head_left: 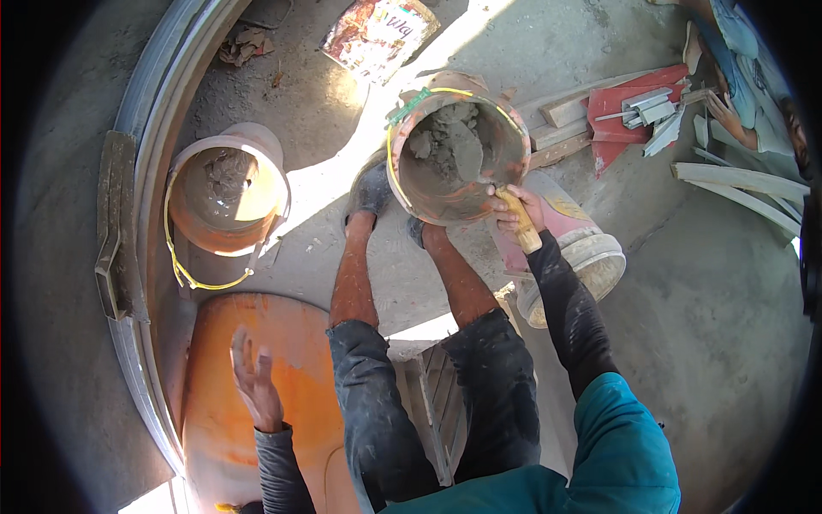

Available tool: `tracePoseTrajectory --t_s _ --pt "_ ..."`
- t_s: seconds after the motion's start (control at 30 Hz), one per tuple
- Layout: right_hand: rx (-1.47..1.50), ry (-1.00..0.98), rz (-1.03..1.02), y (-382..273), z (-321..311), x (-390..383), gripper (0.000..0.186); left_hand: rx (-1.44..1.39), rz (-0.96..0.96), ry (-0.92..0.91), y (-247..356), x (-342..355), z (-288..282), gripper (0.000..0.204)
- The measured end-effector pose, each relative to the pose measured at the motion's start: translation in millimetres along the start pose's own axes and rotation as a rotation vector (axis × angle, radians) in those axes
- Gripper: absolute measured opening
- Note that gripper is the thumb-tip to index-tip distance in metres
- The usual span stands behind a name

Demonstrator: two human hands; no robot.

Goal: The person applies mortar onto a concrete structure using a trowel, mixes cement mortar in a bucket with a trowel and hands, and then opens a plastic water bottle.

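My right hand is closed around the wooden handle of a trowel. The trowel's blade lies inside a bucket with a yellow handle, against grey wet mortar on the bucket's far side. My left hand is raised with its fingers apart, holding nothing. It hovers above a large orange plastic object on the left. Left of my feet stands a second bucket, with some mortar at its bottom and a yellow handle hanging over its near side.
A pale bucket lies on its side by my right forearm. Wood pieces and a red sheet with metal offcuts lie at far right, near another person's hand. A metal frame curves along the left. A stained container sits at the back.
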State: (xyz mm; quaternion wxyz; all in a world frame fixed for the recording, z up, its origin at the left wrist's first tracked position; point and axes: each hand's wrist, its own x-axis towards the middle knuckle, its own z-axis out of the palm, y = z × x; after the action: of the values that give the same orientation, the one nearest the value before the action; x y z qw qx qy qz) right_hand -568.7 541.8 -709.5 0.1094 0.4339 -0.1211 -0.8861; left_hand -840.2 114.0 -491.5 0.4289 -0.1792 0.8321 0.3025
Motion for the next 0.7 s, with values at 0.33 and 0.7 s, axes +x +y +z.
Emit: tracePoseTrajectory --t_s 0.33,0.7 --pt "-1.037 1.04 -0.134 62.5 73.5 102.8 0.041 0.631 0.039 -0.364 6.3 -94.2 96.4 0.084" --pt "-0.895 0.831 0.083 9.2 76.4 72.5 0.047 0.652 0.037 -0.359 -3.3 -97.5 108.5 0.076"
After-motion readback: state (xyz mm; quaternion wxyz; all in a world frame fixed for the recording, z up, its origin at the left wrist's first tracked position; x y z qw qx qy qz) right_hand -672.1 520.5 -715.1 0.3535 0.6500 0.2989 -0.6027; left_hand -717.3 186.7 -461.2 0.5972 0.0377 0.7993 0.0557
